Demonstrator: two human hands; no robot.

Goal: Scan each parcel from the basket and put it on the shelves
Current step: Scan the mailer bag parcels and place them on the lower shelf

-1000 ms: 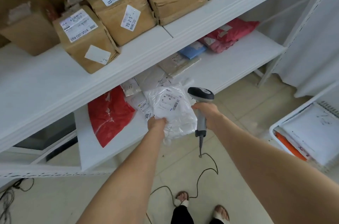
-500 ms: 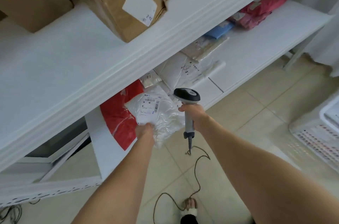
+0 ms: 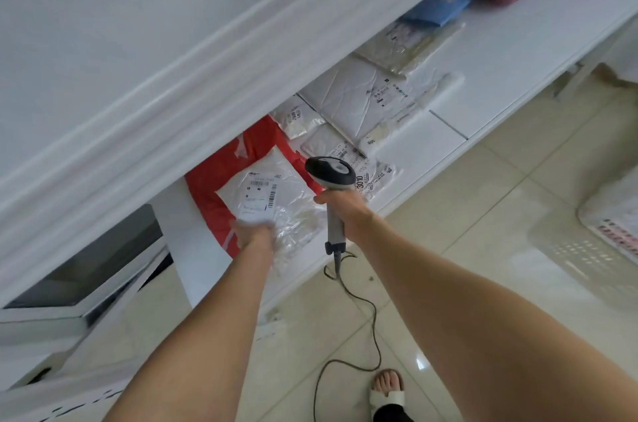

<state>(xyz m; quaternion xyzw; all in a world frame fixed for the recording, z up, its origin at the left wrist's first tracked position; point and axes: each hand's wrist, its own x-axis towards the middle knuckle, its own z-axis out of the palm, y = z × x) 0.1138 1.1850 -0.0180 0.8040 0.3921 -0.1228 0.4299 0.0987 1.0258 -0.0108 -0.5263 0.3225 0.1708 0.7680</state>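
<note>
The person's left hand [image 3: 254, 234] has its fingers clamped on the near edge of a white plastic parcel [image 3: 276, 195], label up, which sits over a red bag [image 3: 215, 176] at the left end of the lower shelf [image 3: 518, 55]. The right hand [image 3: 345, 209] has its fingers wrapped round the grip of a corded scanner [image 3: 330, 173], just right of the parcel. More flat parcels [image 3: 359, 100] lie further along the shelf, and a white basket [image 3: 587, 235] stands on the floor to the right

White open-toed sandal [image 3: 386, 399], black trouser hem [image 3: 392, 416]
</note>
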